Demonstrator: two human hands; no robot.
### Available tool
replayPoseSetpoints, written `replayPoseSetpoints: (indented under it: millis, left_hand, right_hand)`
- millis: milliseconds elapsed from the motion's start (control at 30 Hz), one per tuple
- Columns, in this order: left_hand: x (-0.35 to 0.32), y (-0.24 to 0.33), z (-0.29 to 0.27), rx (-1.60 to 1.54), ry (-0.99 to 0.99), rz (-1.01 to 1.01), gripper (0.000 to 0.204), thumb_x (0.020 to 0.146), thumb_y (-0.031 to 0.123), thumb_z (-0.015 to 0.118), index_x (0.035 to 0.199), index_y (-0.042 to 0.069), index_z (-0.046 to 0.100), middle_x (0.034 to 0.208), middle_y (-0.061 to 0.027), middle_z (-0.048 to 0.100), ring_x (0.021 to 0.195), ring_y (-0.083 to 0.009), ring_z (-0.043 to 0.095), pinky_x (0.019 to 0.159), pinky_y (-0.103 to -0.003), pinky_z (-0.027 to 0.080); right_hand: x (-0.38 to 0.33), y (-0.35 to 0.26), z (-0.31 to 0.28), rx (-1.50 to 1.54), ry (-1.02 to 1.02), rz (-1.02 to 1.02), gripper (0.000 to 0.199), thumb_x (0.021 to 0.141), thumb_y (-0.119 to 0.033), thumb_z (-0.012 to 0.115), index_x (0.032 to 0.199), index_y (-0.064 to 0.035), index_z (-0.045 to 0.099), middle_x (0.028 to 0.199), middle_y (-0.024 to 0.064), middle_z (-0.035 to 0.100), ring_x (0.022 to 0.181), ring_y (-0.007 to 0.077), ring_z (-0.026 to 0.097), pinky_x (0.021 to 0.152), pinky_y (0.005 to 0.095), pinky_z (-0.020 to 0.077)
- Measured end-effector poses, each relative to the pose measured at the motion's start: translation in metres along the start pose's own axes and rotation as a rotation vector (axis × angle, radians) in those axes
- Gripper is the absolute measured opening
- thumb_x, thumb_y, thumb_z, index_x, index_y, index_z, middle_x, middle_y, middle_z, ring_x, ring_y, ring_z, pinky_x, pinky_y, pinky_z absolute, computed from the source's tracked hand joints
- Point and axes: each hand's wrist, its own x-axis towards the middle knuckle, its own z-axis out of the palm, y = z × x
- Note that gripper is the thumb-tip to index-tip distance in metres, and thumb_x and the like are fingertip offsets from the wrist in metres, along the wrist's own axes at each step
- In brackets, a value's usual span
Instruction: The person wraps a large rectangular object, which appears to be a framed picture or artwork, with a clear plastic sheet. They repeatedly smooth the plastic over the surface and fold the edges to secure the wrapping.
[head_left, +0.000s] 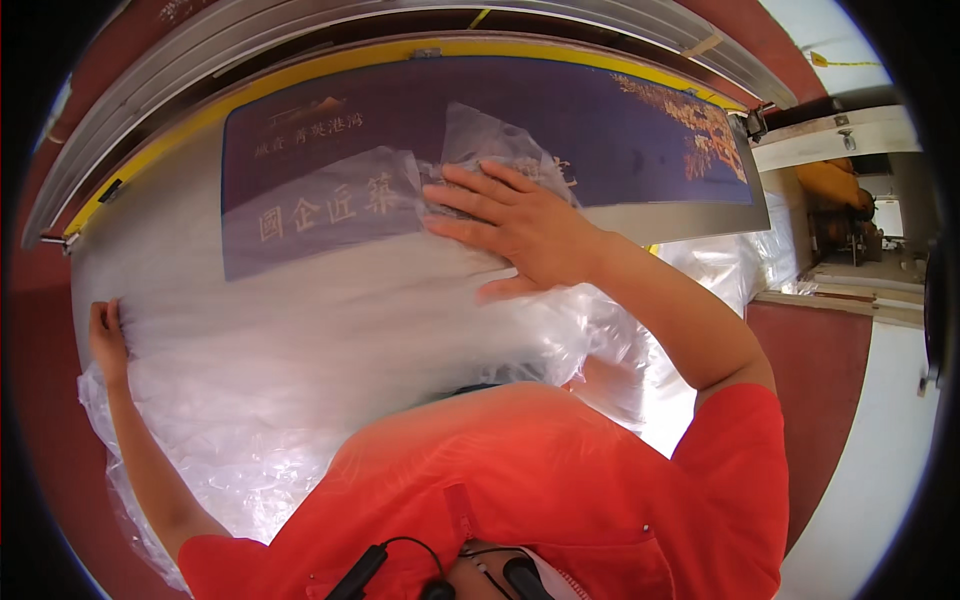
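Mid-wrap: the right hand [510, 225], fingers spread, presses the clear plastic film [330, 340] flat at centre frame over the dark blue panel [600, 120]; the left hand [105, 335] grips the film's left edge. Next calls for smoothing outward.

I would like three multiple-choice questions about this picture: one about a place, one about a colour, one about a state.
1. Where does the right hand rest?
A. on the clear plastic film over the dark blue panel
B. on the red floor
C. on the yellow edge strip

2. What colour is the person's shirt?
A. green
B. orange-red
C. white

3. How is the left hand?
A. hanging free in the air
B. closed on a tool
C. at the left edge of the film, fingers on it

Answers:
1 A, the spread fingers press the film flat on the panel.
2 B, the sleeves and chest show orange-red.
3 C, the fingers lie on the film's edge.
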Motion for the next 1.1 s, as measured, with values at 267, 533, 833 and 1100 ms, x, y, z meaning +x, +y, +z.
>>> replayPoseSetpoints:
  millis: [267,533,833,1100]
  left_hand:
    - [-0.006,-0.011,-0.001,-0.009,0.016,0.001,0.023,0.082,0.020,0.048,0.071,0.002,0.041,0.059,-0.0067,0.036,0.053,-0.0138,0.032,0.051,-0.025,0.034]
    - [0.000,-0.006,0.003,-0.055,0.013,0.056,0.022,0.082,0.018,0.049,0.071,0.002,0.039,0.059,-0.0050,0.034,0.054,-0.0128,0.030,0.051,-0.023,0.032]
    - [-0.023,-0.025,-0.045,-0.596,-0.315,-0.171,0.020,0.079,0.011,0.052,0.063,0.006,0.040,0.063,0.0042,0.033,0.059,-0.0052,0.030,0.055,-0.018,0.027]
    - [-0.051,-0.016,-0.058,-0.835,-0.061,-0.525,0.016,0.082,0.020,0.049,0.084,0.005,0.052,0.075,0.0034,0.046,0.070,-0.0055,0.041,0.066,-0.017,0.032]
  right_hand:
    - [-0.015,-0.045,-0.043,0.280,-0.106,-0.461,0.058,0.075,-0.040,0.050,0.116,-0.0012,0.037,0.123,0.0143,0.035,0.116,0.0294,0.030,0.094,0.0403,0.0235]
    - [-0.002,-0.020,0.000,0.104,0.041,-0.002,0.060,0.078,-0.040,0.044,0.121,-0.0009,0.031,0.128,0.0144,0.027,0.121,0.0255,0.021,0.098,0.0400,0.0147]
    - [0.059,0.019,-0.001,0.125,-0.058,0.560,0.029,0.074,-0.035,0.052,0.084,-0.0079,0.056,0.084,0.0090,0.057,0.078,0.0257,0.055,0.070,0.0404,0.0416]
    - [0.055,0.015,0.039,0.031,0.453,0.416,0.026,0.076,-0.032,0.051,0.080,-0.0059,0.052,0.071,0.0105,0.057,0.065,0.0274,0.054,0.058,0.0361,0.0435]
